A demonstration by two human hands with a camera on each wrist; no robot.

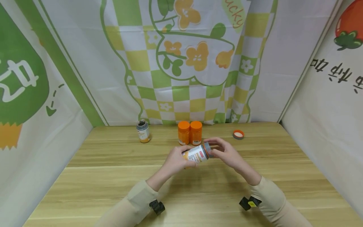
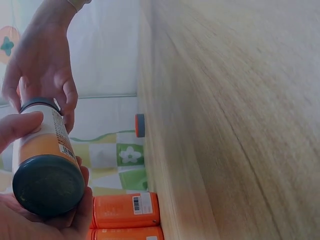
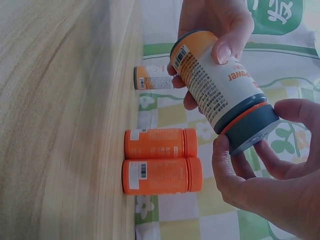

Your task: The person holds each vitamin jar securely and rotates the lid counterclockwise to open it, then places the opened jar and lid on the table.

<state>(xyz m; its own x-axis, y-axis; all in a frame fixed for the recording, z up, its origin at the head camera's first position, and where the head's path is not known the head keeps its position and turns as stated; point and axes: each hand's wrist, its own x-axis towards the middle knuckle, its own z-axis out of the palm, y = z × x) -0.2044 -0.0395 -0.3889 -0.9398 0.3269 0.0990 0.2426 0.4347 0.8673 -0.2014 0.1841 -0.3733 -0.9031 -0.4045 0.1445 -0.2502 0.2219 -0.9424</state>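
Note:
Above the table, my left hand (image 1: 176, 160) grips a pill bottle (image 1: 196, 154) with a white and orange label and grey ends. It is tilted, its capped end toward my right hand (image 1: 227, 154). The fingers and thumb of that hand hold the grey cap (image 3: 251, 127) around its rim. An orange ring shows between cap and bottle neck in the right wrist view. In the left wrist view, the dark bottle base (image 2: 48, 185) faces the camera, and the cap is partly hidden behind the bottle and fingers.
Two orange bottles (image 1: 183, 132) with orange lids stand side by side behind my hands. A similar white-labelled bottle (image 1: 143, 132), uncapped, stands at the back left. A loose grey and orange cap (image 1: 238, 134) lies inside up at the back right. Printed cloth (image 1: 181, 94) walls the table.

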